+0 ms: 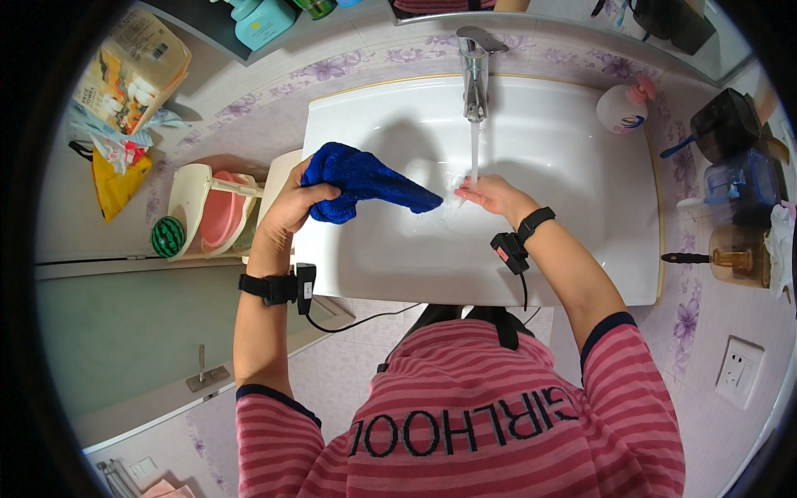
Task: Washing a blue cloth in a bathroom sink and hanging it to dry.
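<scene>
A bunched blue cloth (355, 180) hangs from my left hand (299, 202), which grips it over the left part of the white washbasin (386, 267). One end of the cloth points right, towards the running water. At the back of the basin stands a chrome faucet (476, 75), and a stream of water falls from it. My right hand (489, 193) is under this stream with its palm up and its fingers apart, holding nothing. The tip of the cloth is a little left of my right fingers, not touching them. Both wrists wear black straps with small devices.
A pump bottle (619, 109) with a pink top stands on the basin's back right corner. Along the right wall are cups and a brush (685, 258). Pink and white plastic basins (221, 208) are at the left, beside a green striped ball (168, 236). A mirror (722, 37) edges the top.
</scene>
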`<state>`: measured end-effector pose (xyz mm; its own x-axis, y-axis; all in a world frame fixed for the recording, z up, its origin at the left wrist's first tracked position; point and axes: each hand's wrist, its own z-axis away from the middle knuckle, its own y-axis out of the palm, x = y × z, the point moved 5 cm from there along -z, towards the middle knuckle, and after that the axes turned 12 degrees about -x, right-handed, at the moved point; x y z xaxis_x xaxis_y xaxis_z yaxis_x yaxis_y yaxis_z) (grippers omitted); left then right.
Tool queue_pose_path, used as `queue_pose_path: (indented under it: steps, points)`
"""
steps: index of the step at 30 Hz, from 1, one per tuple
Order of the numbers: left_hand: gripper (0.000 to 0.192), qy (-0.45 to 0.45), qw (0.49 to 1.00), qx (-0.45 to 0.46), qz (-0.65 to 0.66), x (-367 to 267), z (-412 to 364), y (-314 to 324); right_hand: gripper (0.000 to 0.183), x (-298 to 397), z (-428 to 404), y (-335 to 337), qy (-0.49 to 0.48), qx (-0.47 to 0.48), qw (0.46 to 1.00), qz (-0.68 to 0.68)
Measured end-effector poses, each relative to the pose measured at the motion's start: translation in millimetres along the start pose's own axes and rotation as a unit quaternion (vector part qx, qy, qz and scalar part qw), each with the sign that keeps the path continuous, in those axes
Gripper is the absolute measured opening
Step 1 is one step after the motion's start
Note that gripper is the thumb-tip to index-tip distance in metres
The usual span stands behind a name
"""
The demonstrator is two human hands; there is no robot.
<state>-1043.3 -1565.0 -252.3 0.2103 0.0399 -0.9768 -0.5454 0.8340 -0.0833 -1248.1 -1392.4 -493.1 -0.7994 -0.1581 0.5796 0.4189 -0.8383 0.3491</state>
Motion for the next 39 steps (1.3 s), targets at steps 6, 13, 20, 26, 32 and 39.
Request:
queue_pose_path:
  steps: [6,13,20,26,32,39]
  points:
    - [0.049,0.015,1.0,0.014,-0.019,-1,4,1,0.035,23,40,-1,-0.061,0.032,0.969,0.236]
    - [0.05,0.006,1.0,0.001,-0.019,-3,1,6,0.046,19,35,-42,-0.464,-0.083,0.575,0.669]
    - [0.05,0.005,1.0,0.006,-0.024,2,5,5,0.045,4,105,-63,-0.072,0.219,0.669,0.706]
    - [0.049,-0.007,0.999,0.014,-0.033,3,10,10,0.034,-10,146,-62,-0.181,0.26,0.656,0.685]
    - [0.048,0.006,0.999,0.021,-0.037,-4,10,20,0.022,-31,101,-32,-0.102,0.208,0.797,0.558]
    - [0.047,-0.004,1.0,-0.005,-0.008,2,13,13,0.013,-34,31,-36,-0.149,0.098,0.626,0.759]
